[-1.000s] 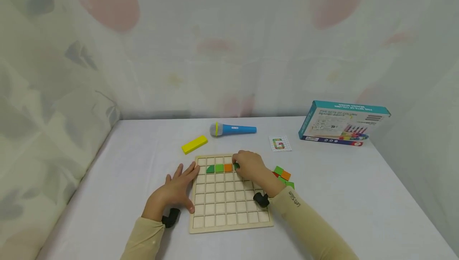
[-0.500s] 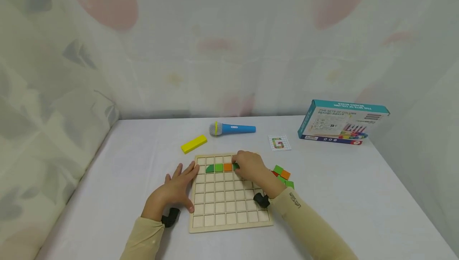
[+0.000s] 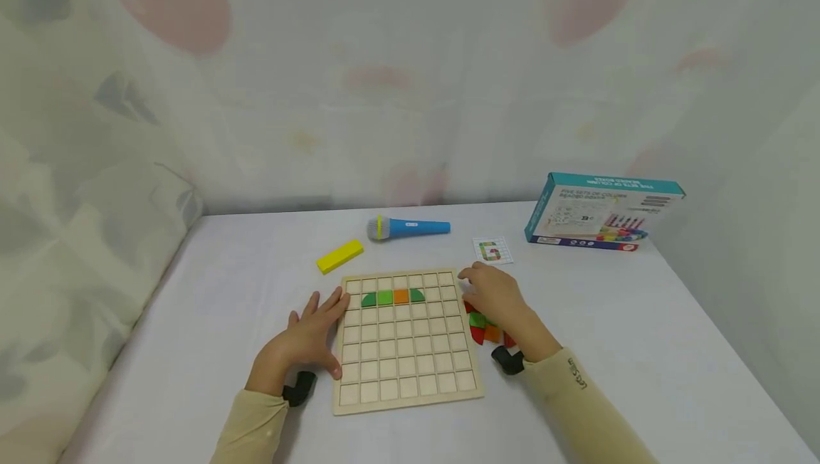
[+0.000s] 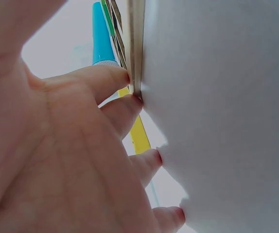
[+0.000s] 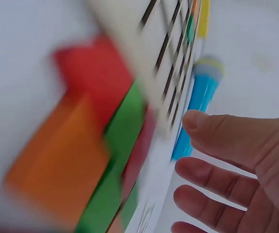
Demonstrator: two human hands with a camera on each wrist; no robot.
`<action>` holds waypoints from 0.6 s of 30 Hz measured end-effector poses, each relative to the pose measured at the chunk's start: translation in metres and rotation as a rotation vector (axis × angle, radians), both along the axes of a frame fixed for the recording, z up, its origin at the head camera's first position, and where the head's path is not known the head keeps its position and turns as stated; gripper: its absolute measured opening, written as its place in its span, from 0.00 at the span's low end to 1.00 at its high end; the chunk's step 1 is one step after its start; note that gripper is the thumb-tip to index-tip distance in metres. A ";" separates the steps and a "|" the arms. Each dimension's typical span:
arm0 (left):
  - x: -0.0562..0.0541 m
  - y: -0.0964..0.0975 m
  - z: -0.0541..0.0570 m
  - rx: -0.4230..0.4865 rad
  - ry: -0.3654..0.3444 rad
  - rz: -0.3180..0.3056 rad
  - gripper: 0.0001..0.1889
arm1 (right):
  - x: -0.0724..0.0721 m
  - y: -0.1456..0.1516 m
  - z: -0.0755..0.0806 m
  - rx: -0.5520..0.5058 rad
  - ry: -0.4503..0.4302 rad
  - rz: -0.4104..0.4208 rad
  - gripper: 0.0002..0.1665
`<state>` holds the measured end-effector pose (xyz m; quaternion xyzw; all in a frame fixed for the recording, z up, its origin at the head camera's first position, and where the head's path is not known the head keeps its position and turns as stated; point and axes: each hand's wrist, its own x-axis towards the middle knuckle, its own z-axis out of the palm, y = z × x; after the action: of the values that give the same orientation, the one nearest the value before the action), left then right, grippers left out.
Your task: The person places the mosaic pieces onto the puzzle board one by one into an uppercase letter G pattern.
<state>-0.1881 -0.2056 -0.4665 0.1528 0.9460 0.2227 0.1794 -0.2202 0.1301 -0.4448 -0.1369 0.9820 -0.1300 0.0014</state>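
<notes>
A wooden grid board [image 3: 406, 350] lies on the white table. In its second row sit a dark green rounded tile [image 3: 369, 299], a light green square tile [image 3: 385, 297], an orange square tile [image 3: 401, 297] and another dark green rounded tile [image 3: 417, 295]. My left hand [image 3: 301, 346] is spread, its fingers and thumb touching the board's left edge. My right hand [image 3: 496, 298] hovers past the board's right edge, thumb and fingers apart and holding nothing in the right wrist view. Beneath it lie several loose red, green and orange tiles [image 3: 492, 334], partly hidden by the hand.
Behind the board are a yellow block [image 3: 339, 257] and a blue toy microphone [image 3: 410, 228]. A small pattern card [image 3: 492, 250] lies beyond my right hand. A printed box [image 3: 605, 213] stands at the back right. A patterned curtain [image 3: 307, 80] hangs behind the table.
My right hand has let go of the dark green tile, leaving it in the second row, and moved right to the loose tiles. The left hand stays at the board's edge.
</notes>
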 end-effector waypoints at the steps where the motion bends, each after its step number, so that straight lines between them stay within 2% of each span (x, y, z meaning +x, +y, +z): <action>1: 0.000 0.000 0.000 0.003 0.001 0.002 0.70 | 0.000 0.006 -0.001 0.000 -0.006 -0.017 0.20; 8: 0.000 -0.002 -0.002 -0.001 0.004 0.001 0.70 | -0.004 0.032 -0.006 0.047 -0.089 -0.085 0.17; 18: -0.002 -0.002 -0.001 0.005 0.014 -0.015 0.71 | 0.003 0.037 0.002 0.055 -0.158 -0.099 0.16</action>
<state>-0.1897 -0.2072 -0.4678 0.1620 0.9455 0.2227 0.1739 -0.2169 0.1673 -0.4428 -0.0772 0.9876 -0.1133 0.0762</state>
